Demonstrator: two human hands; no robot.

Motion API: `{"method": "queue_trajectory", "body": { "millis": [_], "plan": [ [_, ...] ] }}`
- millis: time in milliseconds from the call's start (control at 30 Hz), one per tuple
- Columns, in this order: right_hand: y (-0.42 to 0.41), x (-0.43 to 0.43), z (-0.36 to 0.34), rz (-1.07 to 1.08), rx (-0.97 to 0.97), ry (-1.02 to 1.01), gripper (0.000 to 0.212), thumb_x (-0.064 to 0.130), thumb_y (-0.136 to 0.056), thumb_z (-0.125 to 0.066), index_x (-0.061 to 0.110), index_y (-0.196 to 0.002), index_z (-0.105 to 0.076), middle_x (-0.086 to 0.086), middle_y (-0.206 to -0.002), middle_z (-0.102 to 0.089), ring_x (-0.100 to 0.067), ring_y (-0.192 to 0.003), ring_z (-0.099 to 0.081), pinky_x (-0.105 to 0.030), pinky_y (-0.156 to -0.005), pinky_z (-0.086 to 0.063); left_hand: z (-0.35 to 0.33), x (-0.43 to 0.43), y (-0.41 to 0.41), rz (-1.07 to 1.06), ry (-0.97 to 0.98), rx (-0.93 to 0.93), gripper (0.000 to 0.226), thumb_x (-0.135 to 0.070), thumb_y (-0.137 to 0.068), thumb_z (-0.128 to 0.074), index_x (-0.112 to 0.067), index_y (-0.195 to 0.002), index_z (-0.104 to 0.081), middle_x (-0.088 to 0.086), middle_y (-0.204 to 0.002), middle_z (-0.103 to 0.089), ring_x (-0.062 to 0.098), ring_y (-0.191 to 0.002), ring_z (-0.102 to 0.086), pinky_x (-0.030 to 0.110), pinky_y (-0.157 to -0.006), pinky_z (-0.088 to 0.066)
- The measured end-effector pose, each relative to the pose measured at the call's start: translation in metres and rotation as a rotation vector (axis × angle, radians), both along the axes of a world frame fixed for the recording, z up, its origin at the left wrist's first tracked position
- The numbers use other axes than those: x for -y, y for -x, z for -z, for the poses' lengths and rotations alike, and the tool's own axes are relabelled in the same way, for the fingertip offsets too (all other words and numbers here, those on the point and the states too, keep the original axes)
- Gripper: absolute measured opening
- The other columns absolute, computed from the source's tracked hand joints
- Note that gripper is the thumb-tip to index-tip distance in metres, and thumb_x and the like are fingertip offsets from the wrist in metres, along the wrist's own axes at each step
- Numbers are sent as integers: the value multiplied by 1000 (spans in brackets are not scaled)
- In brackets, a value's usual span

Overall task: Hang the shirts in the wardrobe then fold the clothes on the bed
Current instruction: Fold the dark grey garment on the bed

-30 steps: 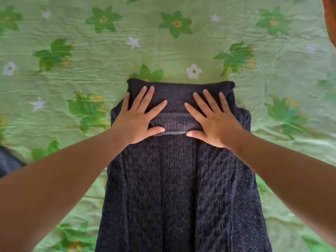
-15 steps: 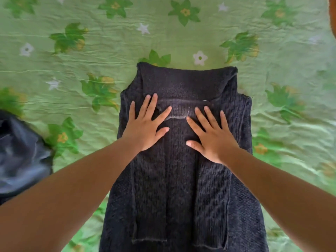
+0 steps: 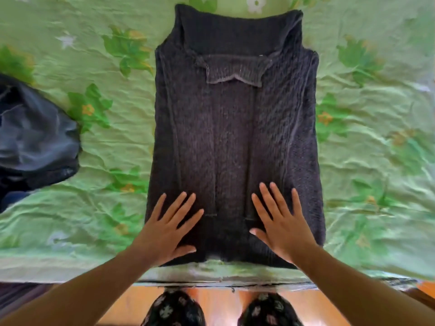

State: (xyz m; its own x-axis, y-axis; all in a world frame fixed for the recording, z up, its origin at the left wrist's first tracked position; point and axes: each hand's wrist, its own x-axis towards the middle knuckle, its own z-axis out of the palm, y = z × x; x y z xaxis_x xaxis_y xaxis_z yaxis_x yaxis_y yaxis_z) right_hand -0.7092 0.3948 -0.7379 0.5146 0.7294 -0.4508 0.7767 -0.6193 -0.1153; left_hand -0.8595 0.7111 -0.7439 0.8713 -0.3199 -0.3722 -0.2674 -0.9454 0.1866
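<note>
Resting on the sweater (image 3: 235, 137) (near hem) are left hand (image 3: 168, 228) and right hand (image 3: 281, 225).

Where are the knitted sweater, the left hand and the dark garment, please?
knitted sweater (image 3: 235, 137): head view, middle of its body.
left hand (image 3: 163, 232): head view, back of hand.
dark garment (image 3: 35, 137): head view, crumpled middle.

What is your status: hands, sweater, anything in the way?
Open and flat: left hand, right hand, on the near end of the dark sweater. Sweater flat on the bed sheet, sleeves folded in. At left, a blue-black garment, apart.
</note>
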Motion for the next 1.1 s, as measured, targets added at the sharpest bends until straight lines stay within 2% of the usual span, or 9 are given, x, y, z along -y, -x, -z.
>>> {"method": "queue_trajectory", "body": {
  "millis": [133, 233, 367, 500, 567, 633, 800, 1000, 1100],
  "plan": [
    [31, 27, -2, -98, -33, 8, 110, 81, -78, -55, 12, -159, -26, -14, -169, -6, -38, -155, -6, -77, -112, -13, -8, 12, 12, 1, -50, -96, 119, -77, -68, -67, -17, -160, -21, 15, -167, -8, 38, -153, -10, 72, -113, -17],
    [26, 29, -10, -128, -49, 38, 111, 66, -75, -68, 11, -160, -23, -15, -169, -6, -38, -155, -7, -77, -110, -15, -15, 14, 3, 2, -71, -113, 114, -63, -70, -76, -16, -159, -23, 16, -167, -13, 37, -153, -12, 70, -113, -20],
    [18, 16, -29, -142, -44, 46, 84, 31, -83, -66, 6, -156, -33, -17, -165, -23, -41, -150, -24, -75, -104, -32, -31, 15, -10, -7, -83, -149, 97, -31, -66, -87, -14, -151, -43, 14, -159, -36, 36, -146, -34, 64, -107, -37],
    [-5, 7, -40, -171, 38, -77, 50, 11, -75, -69, 6, -124, -70, -14, -136, -64, -36, -122, -63, -51, -75, -60, -39, 8, -35, -17, -36, -78, 78, -7, -55, -85, -13, -130, -65, 7, -134, -63, 33, -117, -63, 42, -76, -58],
    [-19, 2, -46, -168, 8, -98, 36, 4, -72, -74, 9, -107, -75, -10, -113, -73, -33, -103, -69, -38, -54, -58, -44, 4, -52, -34, 4, -82, 68, 0, -58, -81, -11, -124, -68, 6, -117, -69, 31, -98, -66, 38, -65, -59],
    [-36, -9, -57, -144, -79, -31, 29, 2, -75, -71, 11, -103, -71, -5, -97, -67, -29, -90, -65, -38, -48, -53, -48, -2, -69, -92, 30, -158, 60, 1, -71, -74, -14, -128, -64, 4, -112, -67, 29, -96, -63, 40, -69, -58],
    [-115, -45, -86, -14, -195, 15, 32, 17, -86, -57, 18, -118, -59, -2, -114, -63, -28, -108, -61, -40, -83, -50, -64, -35, -130, -297, 137, -210, 38, -11, -91, -53, -19, -128, -57, 5, -117, -66, 29, -111, -61, 41, -86, -50],
    [-281, -122, -130, 141, 0, -37, 16, 11, -87, -53, 17, -101, -51, -12, -96, -63, -36, -93, -63, -43, -74, -53, -111, -108, -295, -393, 59, 143, 38, -6, -89, -57, -15, -126, -56, 15, -106, -68, 38, -96, -65, 38, -73, -47],
    [-320, -147, -128, 212, 333, 86, 59, 27, -88, -63, 16, -140, -37, -18, -135, -49, -38, -127, -46, -55, -100, -41, -117, -122, -352, -432, -245, 249, 73, -23, -88, -66, -25, -152, -31, 14, -142, -48, 37, -130, -45, 53, -100, -40]
  ]
}}
